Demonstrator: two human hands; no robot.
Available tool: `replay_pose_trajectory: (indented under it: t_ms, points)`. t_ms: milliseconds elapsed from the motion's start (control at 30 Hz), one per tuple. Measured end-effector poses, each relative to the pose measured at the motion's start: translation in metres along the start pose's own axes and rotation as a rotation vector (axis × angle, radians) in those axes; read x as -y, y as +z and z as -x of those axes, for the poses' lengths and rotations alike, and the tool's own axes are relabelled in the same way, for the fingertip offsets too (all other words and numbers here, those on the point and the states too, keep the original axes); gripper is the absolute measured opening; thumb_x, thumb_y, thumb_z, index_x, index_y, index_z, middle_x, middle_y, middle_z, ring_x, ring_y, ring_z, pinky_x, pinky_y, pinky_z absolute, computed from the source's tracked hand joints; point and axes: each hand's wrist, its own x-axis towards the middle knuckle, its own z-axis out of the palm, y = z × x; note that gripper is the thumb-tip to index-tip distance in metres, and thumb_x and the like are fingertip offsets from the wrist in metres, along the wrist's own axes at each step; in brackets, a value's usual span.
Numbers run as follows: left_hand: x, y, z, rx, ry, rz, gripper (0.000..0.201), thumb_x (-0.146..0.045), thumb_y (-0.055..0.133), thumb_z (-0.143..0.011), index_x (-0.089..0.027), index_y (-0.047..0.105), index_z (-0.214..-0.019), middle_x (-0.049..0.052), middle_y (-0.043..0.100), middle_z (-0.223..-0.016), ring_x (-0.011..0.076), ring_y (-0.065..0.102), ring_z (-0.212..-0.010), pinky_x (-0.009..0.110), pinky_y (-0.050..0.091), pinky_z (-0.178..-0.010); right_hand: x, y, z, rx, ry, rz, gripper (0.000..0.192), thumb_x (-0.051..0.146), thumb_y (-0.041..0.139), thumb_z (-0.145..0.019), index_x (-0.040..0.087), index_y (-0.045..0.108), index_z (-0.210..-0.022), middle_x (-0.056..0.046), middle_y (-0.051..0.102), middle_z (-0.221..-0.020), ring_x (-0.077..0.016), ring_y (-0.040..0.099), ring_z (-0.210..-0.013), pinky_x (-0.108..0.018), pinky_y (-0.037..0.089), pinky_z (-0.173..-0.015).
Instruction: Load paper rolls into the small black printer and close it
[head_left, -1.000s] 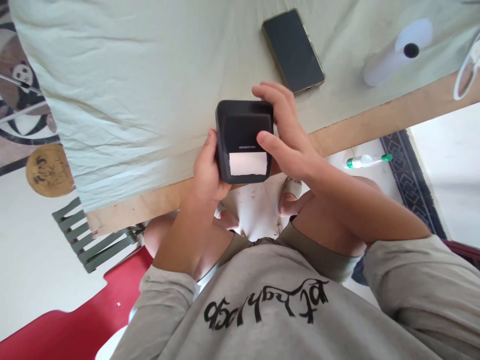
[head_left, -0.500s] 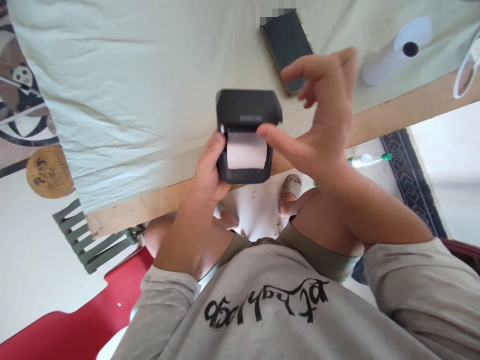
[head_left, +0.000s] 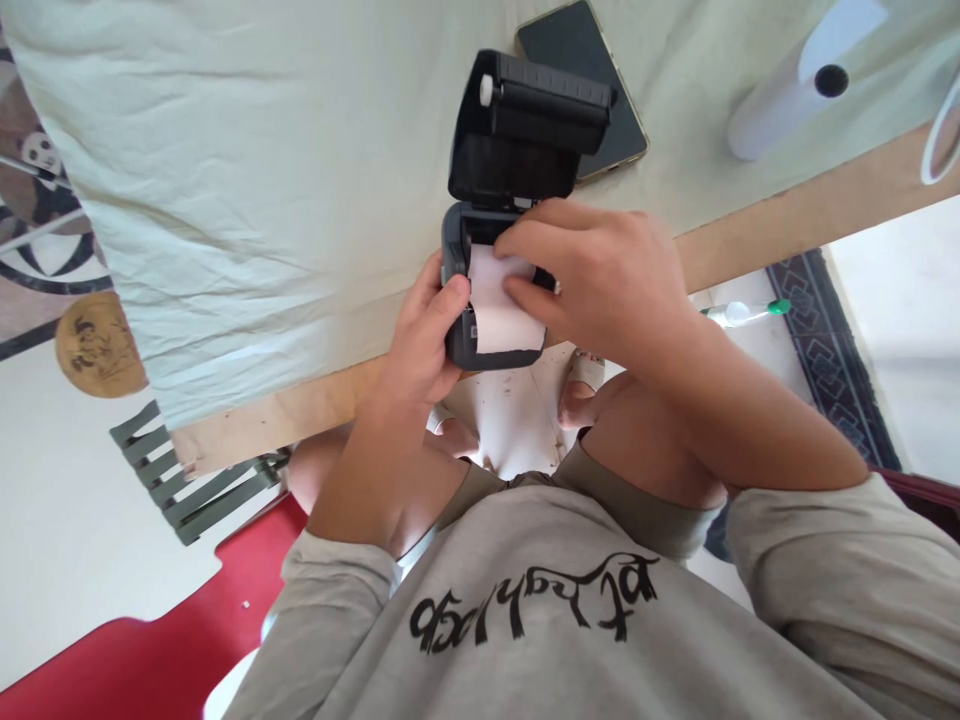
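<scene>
A small black portable printer [head_left: 457, 338] is held above the table's front edge, its hinged lid [head_left: 517, 170] swung up and away from me. Inside the lid a dark roller with a white end shows. A white paper roll [head_left: 508, 325] sits in the body, its loose end lying over the near rim. My left hand [head_left: 427, 330] is wrapped round the printer's left side, thumb on the rim. The fingers of my right hand [head_left: 607, 270] reach into the compartment and close on the right side of the paper roll; their tips partly hide it.
Behind the lid lies a dark smartphone [head_left: 626, 130] on the pale cloth [head_left: 300, 150]. A larger white roll [head_left: 780, 105] stands at the right, near a white looped object [head_left: 943, 140]. Below are a red chair [head_left: 150, 650] and a green-tipped white item [head_left: 742, 314].
The printer's lid has swung from nearly closed to wide open. My right hand has moved from spread beside the printer to the paper roll. My left hand keeps its hold.
</scene>
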Motion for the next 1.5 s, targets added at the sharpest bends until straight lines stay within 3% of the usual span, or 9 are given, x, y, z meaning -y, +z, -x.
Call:
replay_pose_trajectory:
  t_ms: [167,367,500,600,833,1000,1100,1233,1500]
  points:
    - [0.001,-0.002,0.0,0.004,-0.002,-0.057,0.04,-0.054,0.077,-0.086,-0.023,0.072,-0.11,0.006,0.075,-0.108,0.0326,0.062,-0.133,0.042,0.058,-0.105,-0.001,-0.01,0.002,0.094,0.06,-0.115,0.02,0.025,0.06,-0.082,0.026,0.065,-0.102,-0.001,0.069,-0.081,-0.0174,0.053,-0.063,-0.031,0.025,-0.058]
    - [0.002,-0.005,-0.001,-0.068,-0.024,-0.012,0.039,-0.057,0.069,-0.09,-0.023,0.07,-0.108,0.006,0.076,-0.105,0.0328,0.066,-0.127,0.045,0.059,-0.101,-0.037,-0.023,0.011,0.048,-0.097,-1.152,0.03,0.029,0.072,-0.077,0.028,0.055,-0.102,0.005,0.067,-0.087,-0.0081,0.051,-0.053,-0.026,0.036,-0.051]
    - [0.003,-0.005,-0.003,-0.113,-0.014,0.018,0.039,-0.059,0.061,-0.093,-0.022,0.07,-0.1,0.006,0.075,-0.113,0.0313,0.066,-0.127,0.043,0.06,-0.099,-0.067,-0.01,0.003,-0.268,0.27,-1.454,0.024,0.029,0.071,-0.069,0.03,0.058,-0.09,0.006,0.053,-0.069,-0.0104,0.04,-0.049,-0.027,0.026,-0.045]
    - [0.002,-0.005,-0.004,-0.122,-0.02,-0.001,0.038,-0.059,0.062,-0.092,-0.022,0.069,-0.099,0.006,0.076,-0.114,0.0311,0.066,-0.127,0.042,0.06,-0.098,-0.085,0.011,-0.001,-0.364,0.459,-1.267,0.017,0.029,0.07,-0.074,0.028,0.053,-0.077,0.003,0.048,-0.067,-0.0122,0.041,-0.053,-0.03,0.03,-0.049]
    - [0.0,-0.004,-0.002,-0.117,-0.04,-0.068,0.038,-0.059,0.065,-0.091,-0.024,0.071,-0.103,0.007,0.074,-0.122,0.0344,0.061,-0.134,0.046,0.06,-0.101,-0.099,0.021,0.005,-0.283,0.205,-0.471,0.022,0.026,0.074,-0.081,0.031,0.058,-0.096,-0.004,0.066,-0.108,-0.0256,0.06,-0.101,-0.044,0.05,-0.091]
    - [0.003,-0.007,-0.004,-0.099,-0.026,-0.055,0.036,-0.057,0.062,-0.093,-0.024,0.072,-0.104,0.005,0.075,-0.123,0.0322,0.063,-0.133,0.044,0.061,-0.1,-0.1,0.023,0.006,-0.24,0.259,-0.367,0.046,0.025,0.076,-0.072,0.03,0.056,-0.113,-0.005,0.068,-0.115,-0.0296,0.064,-0.104,-0.048,0.053,-0.092]
    - [0.004,-0.008,-0.004,-0.112,-0.036,-0.069,0.041,-0.063,0.063,-0.091,-0.026,0.072,-0.107,0.005,0.077,-0.117,0.0319,0.065,-0.129,0.042,0.061,-0.097,-0.108,0.015,0.015,-0.492,0.131,-0.379,0.041,0.025,0.07,-0.08,0.031,0.057,-0.119,-0.006,0.064,-0.126,-0.0288,0.061,-0.117,-0.041,0.053,-0.089]
    - [0.004,-0.007,-0.004,-0.108,-0.022,-0.049,0.043,-0.062,0.063,-0.092,-0.025,0.071,-0.112,0.005,0.078,-0.112,0.03,0.069,-0.124,0.039,0.062,-0.093,-0.146,0.003,0.026,-0.869,0.134,-0.194,0.028,0.017,0.06,-0.09,0.036,0.061,-0.11,-0.003,0.063,-0.106,-0.0252,0.064,-0.094,-0.038,0.048,-0.074]
    - [0.004,-0.007,-0.004,-0.115,-0.034,-0.057,0.041,-0.059,0.065,-0.091,-0.024,0.071,-0.112,0.006,0.077,-0.117,0.0306,0.067,-0.128,0.04,0.058,-0.101,-0.176,0.005,0.022,-0.568,0.434,-0.336,0.031,0.013,0.064,-0.088,0.03,0.06,-0.114,-0.012,0.055,-0.123,-0.0266,0.054,-0.122,-0.035,0.052,-0.097]
